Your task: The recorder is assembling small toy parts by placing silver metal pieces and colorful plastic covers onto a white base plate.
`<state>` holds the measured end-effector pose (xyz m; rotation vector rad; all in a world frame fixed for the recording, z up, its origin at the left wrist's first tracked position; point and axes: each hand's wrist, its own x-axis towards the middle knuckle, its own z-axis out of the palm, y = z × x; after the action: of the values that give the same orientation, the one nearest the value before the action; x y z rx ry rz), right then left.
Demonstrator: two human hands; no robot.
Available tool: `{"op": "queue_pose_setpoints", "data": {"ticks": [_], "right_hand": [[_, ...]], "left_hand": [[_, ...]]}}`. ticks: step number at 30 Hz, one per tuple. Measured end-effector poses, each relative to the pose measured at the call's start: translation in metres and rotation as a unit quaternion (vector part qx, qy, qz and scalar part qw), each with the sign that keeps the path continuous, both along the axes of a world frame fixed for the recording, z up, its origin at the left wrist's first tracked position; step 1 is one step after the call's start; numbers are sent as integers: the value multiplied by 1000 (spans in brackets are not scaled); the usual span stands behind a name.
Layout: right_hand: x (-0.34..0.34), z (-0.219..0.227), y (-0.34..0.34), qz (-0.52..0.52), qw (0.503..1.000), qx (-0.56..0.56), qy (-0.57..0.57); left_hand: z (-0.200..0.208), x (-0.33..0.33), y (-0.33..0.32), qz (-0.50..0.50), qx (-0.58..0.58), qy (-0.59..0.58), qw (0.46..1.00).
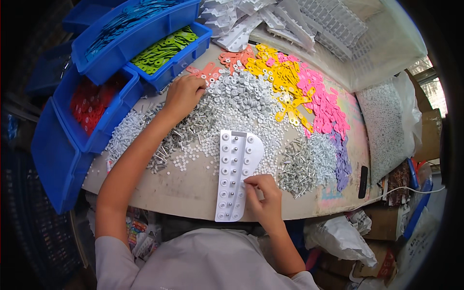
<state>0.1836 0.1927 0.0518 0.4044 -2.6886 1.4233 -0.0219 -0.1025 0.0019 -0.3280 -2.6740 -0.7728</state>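
Note:
A white moulded tray (256,149) lies lengthwise at the table's near edge, with round white rings along both sides and a middle row of small metal pins. My right hand (265,195) is at its right side, thumb and forefinger pinched over the right row; what they hold is hidden. Farther off, my left hand (183,96) curls its fingers down beside the coral plastic strips (209,71) and the heap of grey-white round caps (241,92). Its fingertips are partly hidden. Small white discs (212,145) and metal rivets (193,123) lie between my left forearm and the tray.
Blue bins (140,79) at left hold blue, green and red strips. Yellow (280,72), pink (321,104) and purple (342,164) strips spread to the right. More rivets (296,166) lie right of the tray. White trays (319,24) pile at the back; a clear bag (386,125) stands right.

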Motion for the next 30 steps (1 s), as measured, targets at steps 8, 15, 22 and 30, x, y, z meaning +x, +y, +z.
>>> {"op": "queue_pose_setpoints", "data": {"ticks": [8,15,22,30], "right_hand": [[1,-9,-3,-6,999,30,-11],[3,-23,0,37,980,126,148],[2,-27,5,52,982,101,148],[2,-36,6,39,990,65,122]], "left_hand": [[6,2,6,-24,7,27,999],[1,-6,1,-57,-86,44,994],[49,34,9,-30,141,-22,989],[57,161,49,-257,191,-163,933]]}}
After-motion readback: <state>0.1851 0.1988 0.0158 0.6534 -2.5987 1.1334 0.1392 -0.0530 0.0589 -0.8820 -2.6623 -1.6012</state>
